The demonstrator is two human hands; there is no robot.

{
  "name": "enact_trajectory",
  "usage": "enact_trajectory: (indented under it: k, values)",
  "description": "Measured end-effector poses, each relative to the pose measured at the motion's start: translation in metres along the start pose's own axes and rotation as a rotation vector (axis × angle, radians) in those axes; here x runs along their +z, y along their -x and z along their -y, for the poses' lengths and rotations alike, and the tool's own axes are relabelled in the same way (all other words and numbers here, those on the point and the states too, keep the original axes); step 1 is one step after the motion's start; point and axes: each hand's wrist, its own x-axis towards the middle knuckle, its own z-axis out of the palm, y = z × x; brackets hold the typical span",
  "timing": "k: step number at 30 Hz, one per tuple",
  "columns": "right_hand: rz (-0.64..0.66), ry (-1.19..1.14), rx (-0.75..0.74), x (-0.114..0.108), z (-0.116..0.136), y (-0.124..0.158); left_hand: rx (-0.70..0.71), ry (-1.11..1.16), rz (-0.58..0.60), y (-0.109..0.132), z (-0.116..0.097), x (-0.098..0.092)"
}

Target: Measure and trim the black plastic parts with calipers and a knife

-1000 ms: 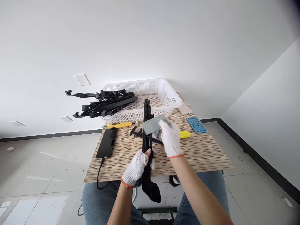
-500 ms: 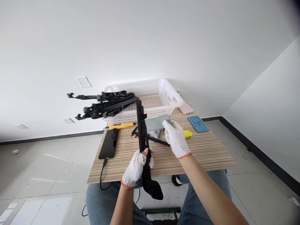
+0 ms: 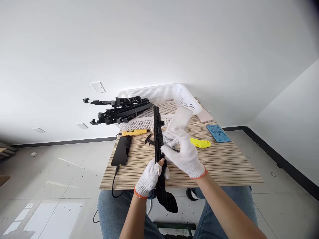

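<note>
No word, brand or number can be read for certain. To the right of the right fingers (image 3: 183, 136), a blue card (image 3: 218, 133) lies on the desk (image 3: 224, 169) and carries dark print: rows of small characters, with a short, bolder row among them that could be letters or digits; it is too small and soft to tell which. Beyond the left fingers (image 3: 167, 173) and to their left, a yellow tool (image 3: 141, 131) near the white basket (image 3: 183, 93) bears a short dark marking along its body, which is likewise too small to make out.
</note>
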Motion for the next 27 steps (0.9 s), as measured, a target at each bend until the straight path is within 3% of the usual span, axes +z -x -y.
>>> enact_trajectory:
  k: [2,4,9,13,15,18,22,25,27]
  values:
    - [0.111,0.185,-0.113,0.006,-0.007,-0.005,0.003,-0.012,-0.002,-0.001,-0.002,-0.001]
    - [0.128,0.266,-0.185,0.011,-0.011,-0.014,-0.020,0.001,-0.005,-0.002,-0.001,-0.002]
    - [-0.097,0.309,-0.130,0.008,0.000,-0.037,-0.047,0.043,0.073,-0.002,0.003,-0.005]
    - [-0.190,0.031,0.038,-0.004,0.010,-0.037,-0.054,0.066,0.089,0.001,0.004,-0.005]
    - [-0.049,-0.127,0.193,-0.009,0.009,-0.036,-0.063,0.070,0.095,0.002,0.004,-0.005]
    - [0.222,-0.119,0.304,-0.012,0.005,-0.039,-0.065,0.080,0.062,0.001,0.003,-0.004]
    - [0.027,-0.039,0.249,-0.007,0.006,-0.043,-0.053,0.039,0.050,-0.001,0.005,-0.006]
    - [0.120,-0.002,0.235,-0.001,0.010,-0.042,-0.032,0.040,0.051,0.000,0.007,-0.007]
    - [-0.005,0.031,0.225,0.002,0.011,-0.041,-0.049,0.071,0.063,0.001,0.006,-0.007]
